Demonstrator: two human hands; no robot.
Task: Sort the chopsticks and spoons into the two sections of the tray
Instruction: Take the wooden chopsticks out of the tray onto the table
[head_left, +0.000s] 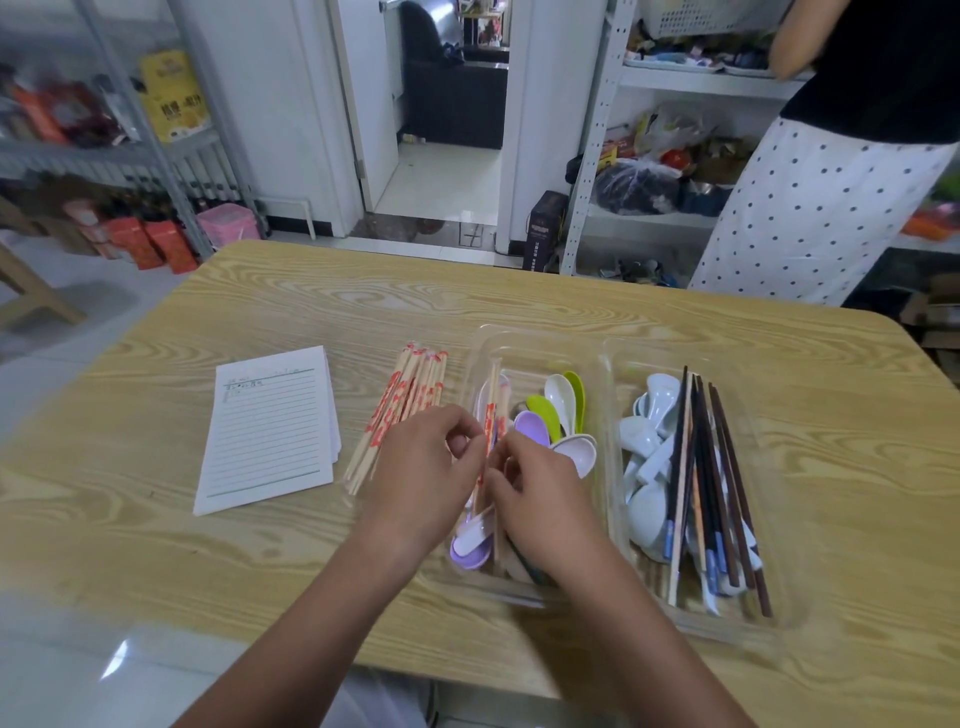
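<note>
The left hand (421, 478) and right hand (545, 509) both pinch printed chopsticks (491, 410) in the tray's (519, 333) left section, probably to lift them clear of the spoons (561, 400).

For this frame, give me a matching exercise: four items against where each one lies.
Items
1. lined white notepad
2. loose pile of red-printed wooden chopsticks
3. long dark chopsticks
4. lime-green plastic spoons

Places
A. right section of the clear plastic tray
B. left section of the tray
C. wooden table, just left of the tray
D. wooden table, farthest left

Pairs: 1-D, 2-C, 3-A, 4-B
</note>
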